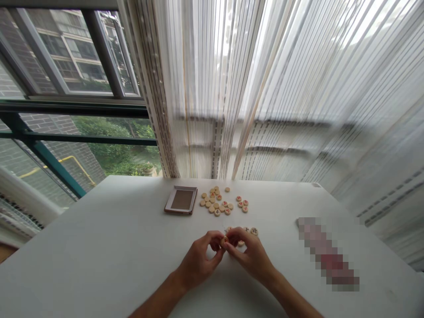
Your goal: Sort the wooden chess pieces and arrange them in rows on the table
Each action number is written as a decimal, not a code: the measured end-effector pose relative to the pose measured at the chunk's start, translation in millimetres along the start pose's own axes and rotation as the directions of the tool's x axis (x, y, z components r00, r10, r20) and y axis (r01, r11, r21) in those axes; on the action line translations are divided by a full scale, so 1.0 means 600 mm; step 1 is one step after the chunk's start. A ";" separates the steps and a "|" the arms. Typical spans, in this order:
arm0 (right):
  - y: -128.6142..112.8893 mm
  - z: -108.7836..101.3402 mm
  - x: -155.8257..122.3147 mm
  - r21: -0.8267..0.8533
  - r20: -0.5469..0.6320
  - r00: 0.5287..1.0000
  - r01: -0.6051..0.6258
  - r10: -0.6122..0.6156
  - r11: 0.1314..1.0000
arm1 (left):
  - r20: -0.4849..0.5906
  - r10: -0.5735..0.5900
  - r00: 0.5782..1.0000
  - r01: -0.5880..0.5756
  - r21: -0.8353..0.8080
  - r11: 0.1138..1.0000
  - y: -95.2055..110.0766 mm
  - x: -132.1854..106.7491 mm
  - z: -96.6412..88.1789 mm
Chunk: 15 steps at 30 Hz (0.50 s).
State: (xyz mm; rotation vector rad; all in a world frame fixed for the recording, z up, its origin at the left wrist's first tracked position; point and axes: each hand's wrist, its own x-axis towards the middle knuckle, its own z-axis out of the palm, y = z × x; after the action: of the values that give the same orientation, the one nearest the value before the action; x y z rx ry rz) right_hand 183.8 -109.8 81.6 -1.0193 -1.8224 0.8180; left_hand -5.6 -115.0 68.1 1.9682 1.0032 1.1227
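Over the white table (109,247), my left hand (200,260) and my right hand (248,256) meet near the front middle. Both pinch one small round wooden game piece (224,240) between their fingertips. A few more round pieces (253,231) lie on the table just beyond my right hand's fingers. Farther back sits a scattered group of several pale wooden pieces (217,203), some with red marks, others with dark marks or blank faces.
A small flat box (181,200) with a brown rim lies left of the scattered pieces. A blurred-out long object (326,254) lies on the table's right side. Sheer striped curtains (265,88) hang behind the table, and a window (66,88) is at the left.
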 end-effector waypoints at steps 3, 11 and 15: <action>0.002 0.001 -0.001 -0.010 -0.003 1.000 -0.026 0.026 1.000 | 0.023 0.032 0.999 -0.032 0.026 0.999 -0.001 -0.001 0.001; -0.002 0.002 0.000 0.009 -0.007 0.998 -0.068 0.068 0.998 | 0.011 0.093 0.996 -0.093 0.039 0.995 -0.003 -0.001 0.003; -0.008 -0.002 -0.001 0.025 0.010 1.000 -0.021 0.021 0.999 | 0.012 0.050 0.999 -0.050 0.020 0.999 -0.001 -0.001 0.002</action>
State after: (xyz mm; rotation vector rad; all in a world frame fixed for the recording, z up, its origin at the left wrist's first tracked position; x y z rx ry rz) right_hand 183.6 -112.2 86.2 -1.0215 -1.8081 0.8586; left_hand -5.3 -115.3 66.8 2.0236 0.9680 1.1308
